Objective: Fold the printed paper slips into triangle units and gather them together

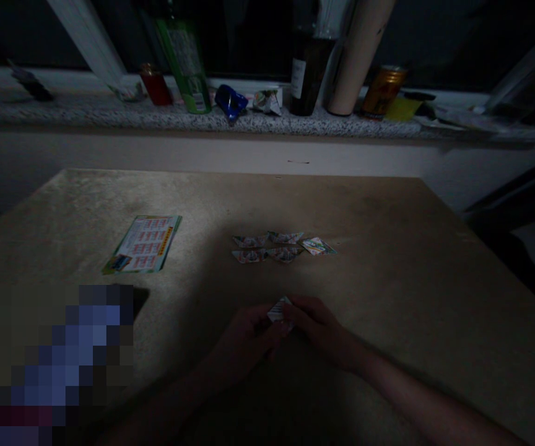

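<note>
My left hand [254,334] and my right hand [313,319] meet over the near middle of the table. Between their fingers they pinch a small folded piece of paper [278,310], pale with faint print. Beyond the hands lie several folded paper boats [249,255], patterned in red and white, set in two short rows. At the right end of these rows is a folded paper diamond [318,246] with green and yellow print. Shadow makes the exact finger placement hard to see.
On the wooden table [388,266], a printed calendar sheet [144,244] lies to the left. A pixelated blue shape [72,359] covers the lower left. The granite windowsill [258,124] carries a green bottle [186,68], a dark bottle [309,77], a red candle [155,85] and a can [383,93].
</note>
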